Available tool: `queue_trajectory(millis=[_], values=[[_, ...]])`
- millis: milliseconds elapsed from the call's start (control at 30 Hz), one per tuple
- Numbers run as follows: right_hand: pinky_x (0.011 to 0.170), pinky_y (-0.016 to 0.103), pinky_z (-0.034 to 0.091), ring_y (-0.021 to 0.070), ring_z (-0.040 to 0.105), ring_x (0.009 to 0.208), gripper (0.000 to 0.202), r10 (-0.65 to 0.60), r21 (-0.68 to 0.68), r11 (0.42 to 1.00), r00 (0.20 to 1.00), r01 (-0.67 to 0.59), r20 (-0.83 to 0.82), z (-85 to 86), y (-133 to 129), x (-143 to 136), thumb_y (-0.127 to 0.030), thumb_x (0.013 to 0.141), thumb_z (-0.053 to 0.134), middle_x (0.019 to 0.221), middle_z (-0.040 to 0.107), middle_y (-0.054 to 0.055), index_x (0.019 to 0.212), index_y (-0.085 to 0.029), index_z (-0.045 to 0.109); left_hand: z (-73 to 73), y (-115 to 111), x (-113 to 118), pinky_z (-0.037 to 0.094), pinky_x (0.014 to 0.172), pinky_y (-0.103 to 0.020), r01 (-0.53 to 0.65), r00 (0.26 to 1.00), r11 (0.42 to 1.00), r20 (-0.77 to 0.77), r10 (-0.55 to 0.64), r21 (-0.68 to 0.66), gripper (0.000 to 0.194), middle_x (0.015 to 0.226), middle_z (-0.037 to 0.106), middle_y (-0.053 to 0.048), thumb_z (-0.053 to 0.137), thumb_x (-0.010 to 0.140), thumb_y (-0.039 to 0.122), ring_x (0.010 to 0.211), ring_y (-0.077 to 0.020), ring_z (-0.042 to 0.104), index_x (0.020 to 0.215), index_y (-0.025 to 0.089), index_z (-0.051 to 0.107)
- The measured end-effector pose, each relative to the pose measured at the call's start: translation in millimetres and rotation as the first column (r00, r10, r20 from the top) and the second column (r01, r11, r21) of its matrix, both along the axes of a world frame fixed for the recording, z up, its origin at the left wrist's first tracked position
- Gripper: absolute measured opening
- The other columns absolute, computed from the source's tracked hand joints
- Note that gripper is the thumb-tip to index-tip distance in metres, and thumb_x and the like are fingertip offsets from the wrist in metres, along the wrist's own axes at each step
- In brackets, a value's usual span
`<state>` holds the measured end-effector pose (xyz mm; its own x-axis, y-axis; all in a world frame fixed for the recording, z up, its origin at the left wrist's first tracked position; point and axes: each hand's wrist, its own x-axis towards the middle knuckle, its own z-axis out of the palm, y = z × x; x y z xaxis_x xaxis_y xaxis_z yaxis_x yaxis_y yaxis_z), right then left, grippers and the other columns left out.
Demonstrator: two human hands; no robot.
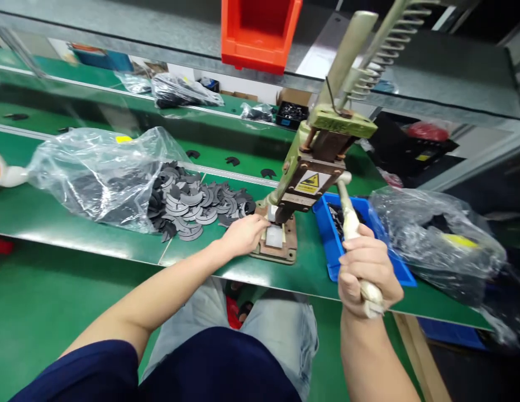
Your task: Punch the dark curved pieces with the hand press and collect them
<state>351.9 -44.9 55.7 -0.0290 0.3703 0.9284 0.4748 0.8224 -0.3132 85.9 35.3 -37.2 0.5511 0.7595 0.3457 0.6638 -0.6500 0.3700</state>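
Observation:
A green hand lever press [312, 162] stands on the green bench. My right hand [368, 268] is wrapped round its lever handle [349, 215], which is covered in pale wrapping. At the press base [285, 251], my left hand [245, 234] has its fingers drawn together under the ram [285, 212], beside a pale block [274, 237]. Whatever those fingertips pinch is hidden or too small to name. Left of that hand lies a heap of dark grey curved flat pieces [192, 204], spilling from a clear plastic bag [104, 173].
Right of the press sits a blue bin [330, 251] with dark parts. Another clear bag [439, 245] lies beyond it. An orange bin [262, 61] hangs over the shelf edge [159, 47] above. Several curved pieces lie on the strip behind, one of them a dark piece [268, 173].

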Motion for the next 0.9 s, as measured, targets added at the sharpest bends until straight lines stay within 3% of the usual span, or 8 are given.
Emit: queue_trajectory(millis=[167, 267, 367, 533, 700, 833, 900], values=[[0.110, 0.065, 0.055, 0.0232, 0.068, 0.080, 0.023, -0.002, -0.047, 0.999, 1.000, 0.001, -0.032, -1.9, -2.2, -3.8, -0.048, 0.086, 0.070, 0.068, 0.062, -0.002, 0.072, -0.031, 0.063, -19.5, -27.8, -59.5, 0.050, 0.101, -0.048, -0.176, 0.984, 0.984, 0.010, 0.176, 0.027, 0.028, 0.128, 0.072, -0.012, 0.053, 0.104, 0.030, 0.119, -0.0293, 0.064, 0.125, 0.022, 0.069], [0.108, 0.065, 0.055, 0.0226, 0.067, 0.079, 0.027, -0.027, -0.026, 0.999, 0.997, 0.025, -0.067, -1.9, -1.9, -10.2, -0.045, 0.086, 0.070, 0.066, 0.059, -0.002, 0.068, -0.029, 0.058, -27.8, -18.6, -98.1, 0.047, 0.104, -0.052, -0.327, 0.942, 0.944, -0.063, 0.329, 0.036, 0.033, 0.129, 0.072, -0.014, 0.060, 0.100, 0.037, 0.121, -0.0341, 0.062, 0.128, 0.021, 0.069], [0.106, 0.066, 0.056, 0.0218, 0.065, 0.077, 0.029, -0.060, 0.008, 0.998, 0.988, 0.062, -0.141, -1.9, -0.6, -17.9, -0.043, 0.087, 0.068, 0.065, 0.057, -0.002, 0.066, -0.027, 0.054, -27.5, -1.7, -115.2, 0.045, 0.105, -0.054, -0.315, 0.937, 0.948, -0.148, 0.318, 0.039, 0.044, 0.139, 0.069, -0.014, 0.065, 0.096, 0.039, 0.126, -0.0370, 0.059, 0.135, 0.022, 0.066], [0.105, 0.067, 0.056, 0.0231, 0.066, 0.078, 0.024, -0.064, -0.005, 0.998, 0.985, 0.064, -0.162, -3.0, -1.5, -22.2, -0.037, 0.085, 0.067, 0.064, 0.056, -0.001, 0.067, -0.028, 0.055, -11.3, 19.4, -102.8, 0.046, 0.102, -0.051, -0.165, 0.960, 0.986, -0.226, 0.163, 0.009, 0.047, 0.147, 0.067, -0.009, 0.063, 0.093, 0.027, 0.127, -0.0343, 0.059, 0.139, 0.026, 0.064], [0.106, 0.068, 0.055, 0.0253, 0.065, 0.077, 0.020, -0.065, -0.014, 0.998, 0.978, 0.063, -0.201, -2.6, -3.5, -23.4, -0.034, 0.084, 0.067, 0.064, 0.056, 0.000, 0.068, -0.029, 0.056, 6.0, 47.2, -67.4, 0.046, 0.101, -0.050, -0.130, 0.966, 0.991, -0.222, 0.136, 0.040, 0.047, 0.147, 0.066, -0.010, 0.059, 0.097, 0.035, 0.127, -0.0347, 0.058, 0.141, 0.022, 0.063], [0.109, 0.067, 0.054, 0.0231, 0.065, 0.079, 0.020, -0.026, -0.003, 1.000, 0.978, 0.026, -0.205, -1.8, -2.8, -23.2, -0.032, 0.083, 0.069, 0.065, 0.058, -0.001, 0.067, -0.027, 0.058, 16.2, 79.6, -40.1, 0.045, 0.099, -0.046, -0.028, 0.937, 0.998, -0.346, 0.044, 0.052, 0.059, 0.151, 0.063, -0.010, 0.059, 0.087, 0.013, 0.126, -0.0328, 0.057, 0.145, 0.022, 0.062], [0.109, 0.067, 0.053, 0.0216, 0.066, 0.080, 0.021, -0.009, 0.008, 1.000, 0.982, 0.011, -0.188, -2.3, -1.7, -21.5, -0.033, 0.082, 0.070, 0.066, 0.059, -0.002, 0.067, -0.025, 0.058, 21.6, 96.7, -31.1, 0.045, 0.099, -0.043, 0.022, 0.906, 1.000, -0.422, -0.015, 0.011, 0.065, 0.149, 0.064, -0.010, 0.062, 0.081, 0.010, 0.126, -0.0313, 0.057, 0.144, 0.023, 0.063]])
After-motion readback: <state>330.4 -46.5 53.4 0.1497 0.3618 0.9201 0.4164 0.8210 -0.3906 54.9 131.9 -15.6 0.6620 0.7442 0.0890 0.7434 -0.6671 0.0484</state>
